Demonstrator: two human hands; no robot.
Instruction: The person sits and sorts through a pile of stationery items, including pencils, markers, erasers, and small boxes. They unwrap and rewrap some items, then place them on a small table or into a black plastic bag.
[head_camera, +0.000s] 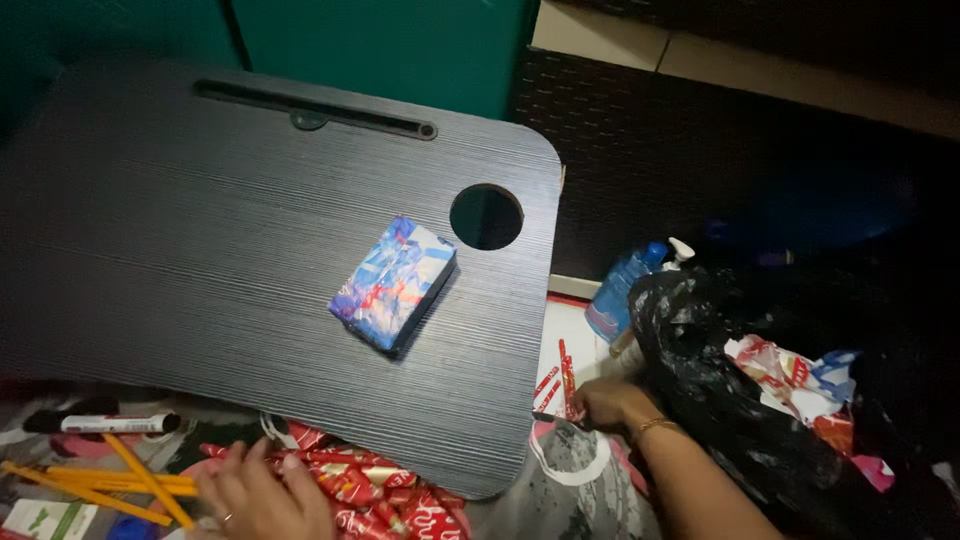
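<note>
A small box wrapped in blue, white and red paper (393, 283) lies on a dark lap table (200, 250), near its round cup hole (486, 217). My left hand (262, 492) rests below the table's front edge on crumpled red and gold wrapping paper (375, 490), fingers spread, holding nothing I can make out. My right hand (610, 405), with a gold bracelet, is low at the right beside a black plastic bag (720, 380) and pinches thin red paper strips (560, 385).
Yellow pencils (110, 485) and a black-capped marker (105, 423) lie at the lower left. A blue pump bottle (625, 290) stands right of the table. Paper scraps (790, 375) fill the bag. A dark wicker surface (700, 140) lies behind.
</note>
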